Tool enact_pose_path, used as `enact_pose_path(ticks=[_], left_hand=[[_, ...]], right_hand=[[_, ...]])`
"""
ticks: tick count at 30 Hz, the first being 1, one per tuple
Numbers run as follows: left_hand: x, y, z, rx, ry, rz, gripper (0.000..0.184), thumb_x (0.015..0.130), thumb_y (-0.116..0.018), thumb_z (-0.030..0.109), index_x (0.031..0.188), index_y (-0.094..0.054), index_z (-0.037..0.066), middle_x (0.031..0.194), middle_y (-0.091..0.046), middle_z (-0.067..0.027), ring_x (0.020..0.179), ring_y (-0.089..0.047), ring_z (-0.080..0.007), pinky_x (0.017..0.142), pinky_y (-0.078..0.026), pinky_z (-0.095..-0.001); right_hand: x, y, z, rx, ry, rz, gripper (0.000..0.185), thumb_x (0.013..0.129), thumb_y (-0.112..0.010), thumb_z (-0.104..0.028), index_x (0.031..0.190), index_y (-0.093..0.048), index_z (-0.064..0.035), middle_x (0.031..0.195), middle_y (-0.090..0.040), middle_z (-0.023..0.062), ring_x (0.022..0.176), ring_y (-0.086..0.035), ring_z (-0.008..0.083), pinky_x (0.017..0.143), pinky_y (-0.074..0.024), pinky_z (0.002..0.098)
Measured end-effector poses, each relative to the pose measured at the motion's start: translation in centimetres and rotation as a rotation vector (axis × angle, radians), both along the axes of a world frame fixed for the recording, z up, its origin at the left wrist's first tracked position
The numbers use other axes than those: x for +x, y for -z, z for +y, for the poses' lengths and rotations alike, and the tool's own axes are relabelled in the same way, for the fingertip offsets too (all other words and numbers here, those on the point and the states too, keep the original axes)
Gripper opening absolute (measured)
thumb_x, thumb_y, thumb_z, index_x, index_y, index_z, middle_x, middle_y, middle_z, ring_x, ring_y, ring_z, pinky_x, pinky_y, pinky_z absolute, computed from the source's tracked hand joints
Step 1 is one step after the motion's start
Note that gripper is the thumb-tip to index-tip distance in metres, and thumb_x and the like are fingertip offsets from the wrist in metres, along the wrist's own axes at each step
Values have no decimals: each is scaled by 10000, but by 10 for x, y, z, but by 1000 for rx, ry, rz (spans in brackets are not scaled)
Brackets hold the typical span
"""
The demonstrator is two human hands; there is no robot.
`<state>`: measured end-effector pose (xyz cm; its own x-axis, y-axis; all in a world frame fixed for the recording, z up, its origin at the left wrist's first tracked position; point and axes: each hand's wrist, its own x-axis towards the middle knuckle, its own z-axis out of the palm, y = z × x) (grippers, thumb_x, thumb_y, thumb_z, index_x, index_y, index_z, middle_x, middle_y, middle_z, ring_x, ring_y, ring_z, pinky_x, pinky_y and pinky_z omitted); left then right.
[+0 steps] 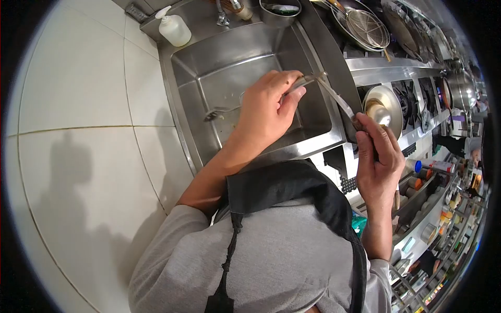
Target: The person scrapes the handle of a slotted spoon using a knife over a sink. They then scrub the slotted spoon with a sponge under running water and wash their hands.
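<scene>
One slender metal utensil (340,99) is slanting beside the sink's right edge, its far end nearing a second utensil (297,86). Your right hand (378,151) is pinching the first; your left hand (269,112), curled, is gripping the second. The sink (245,46) is holding small scraps (233,96); beyond, a metal pot (281,21) is containing something green.

Showing silver on the slender straight metal utensil (339,98) and rectangular steel sink (224,51), plain grey on the short-sleeved cloth shirt (292,250), solid black on the strapped cloth apron (292,183).
</scene>
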<state>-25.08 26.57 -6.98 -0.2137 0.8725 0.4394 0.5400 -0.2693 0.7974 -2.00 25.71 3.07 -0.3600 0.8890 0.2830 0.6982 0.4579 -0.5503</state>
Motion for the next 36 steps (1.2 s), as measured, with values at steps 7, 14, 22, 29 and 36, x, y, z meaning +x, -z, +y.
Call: enact_pose_path(ticks=[7, 14, 22, 29, 36], left_hand=[[-4, 1, -4, 115, 48, -84, 189, 917, -758, 38, 1103, -726, 34, 906, -707, -108, 735, -698, -252, 670, -536, -360], [9, 7, -3, -115, 26, -230, 138, 993, -710, 112, 1090, -709, 14, 923, -751, -156, 788, -737, -287, 735, -552, -362], [21, -6, -5, -238, -109, 180, 219, 1009, -676, 171, 1071, -648, -38, 984, -731, -222, 903, -709, -456, 768, -557, -519], [31, -8, -5, -153, -84, 177, 273, 1010, -645, 123, 1214, -553, -34, 1107, -644, -269, 972, -665, -480, 821, -537, -533], [38, -4, -4, -67, -19, 61, 305, 994, -618, 43, 1240, -460, -45, 1118, -576, -303, 1015, -622, -490, 875, -508, -538]], right_hand=[[12, 14, 18, -1255, -7, 714, 315, 1103, -586, -243, 1222, -711, 20, 703, -625, 40, 485, -435, 73, 395, -264, 207], [-3, 26, 9, -1068, -50, 713, 334, 1114, -574, -241, 1278, -686, 28, 777, -660, 66, 536, -456, 67, 474, -312, 201], [-10, 53, 6, 234, 28, -25, 324, 939, -732, -6, 1257, -697, -57, 1010, -694, 125, 843, -677, 287, 731, -554, 372], [-15, 91, 17, 204, 41, 98, 291, 968, -713, -31, 1247, -634, -18, 1085, -667, 162, 874, -638, 298, 796, -540, 388], [-11, 132, 20, -177, -14, 526, 221, 1047, -676, -107, 1219, -584, -4, 1049, -595, 70, 919, -565, 156, 842, -486, 293]])
